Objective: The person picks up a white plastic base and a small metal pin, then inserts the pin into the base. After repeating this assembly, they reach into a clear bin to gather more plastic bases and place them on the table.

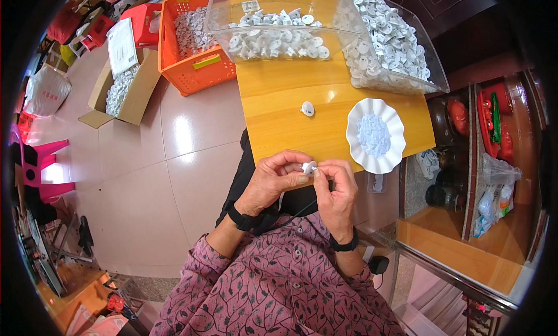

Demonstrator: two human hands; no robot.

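Observation:
Just off the near edge of the wooden table [273, 127], my left hand [268, 182] pinches a small round white plastic part [309, 167] between thumb and fingers. My right hand [336, 195] is closed in a pinch against the part's right side; whatever its fingertips hold is too small to name. Another white plastic part [307, 108] lies alone on the table ahead of my hands. To the right stands a white plate with a wavy rim [397, 132], holding a heap of tiny pale bluish-white pieces [374, 136].
Two clear plastic bins [279, 27] [433, 83] full of similar white parts stand along the table's far side. Left of them on the floor are an orange crate [200, 74] and a cardboard box [145, 83], both holding white parts. Shelves [442, 228] flank the right side.

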